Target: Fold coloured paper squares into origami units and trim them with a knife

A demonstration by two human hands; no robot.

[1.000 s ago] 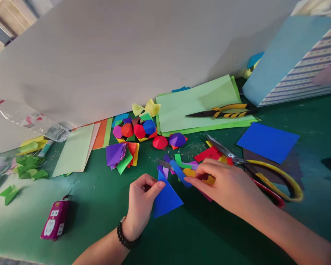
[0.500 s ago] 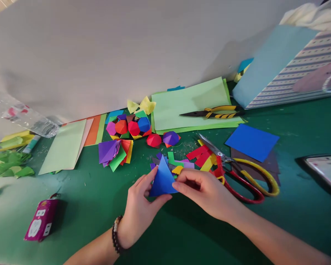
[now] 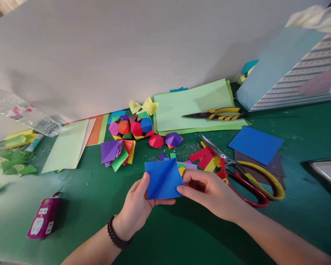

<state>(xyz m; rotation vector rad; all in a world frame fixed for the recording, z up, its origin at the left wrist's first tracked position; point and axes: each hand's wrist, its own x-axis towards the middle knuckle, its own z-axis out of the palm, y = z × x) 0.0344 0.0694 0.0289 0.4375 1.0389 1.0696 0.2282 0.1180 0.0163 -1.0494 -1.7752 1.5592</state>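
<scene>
Between my hands is a square of blue paper (image 3: 164, 179), spread out with a diagonal crease across it. My left hand (image 3: 139, 200) grips its left side, thumb at the edge and fingers underneath. At the right corner, the thumb and forefinger of my right hand (image 3: 206, 189) pinch the paper. Just beyond the square lie small coloured paper scraps (image 3: 189, 165), partly covered by it. Scissors (image 3: 231, 162) with red and yellow handles rest to the right of my right hand. Further right, another blue paper sheet (image 3: 256, 144) lies over dark brown paper (image 3: 273, 171).
Folded paper pieces (image 3: 131, 127) and a fanned paper stack (image 3: 117, 152) sit ahead. Pliers (image 3: 216, 114) lie on light green sheets (image 3: 179, 106). A striped bag (image 3: 298, 81) stands back right, a phone (image 3: 328, 175) at the right edge. At left are a purple carton (image 3: 44, 219) and plastic bottle (image 3: 30, 114).
The blue paper was folded into a triangle and is now opened into a square. My left thumb has moved from below the paper to its left edge.
</scene>
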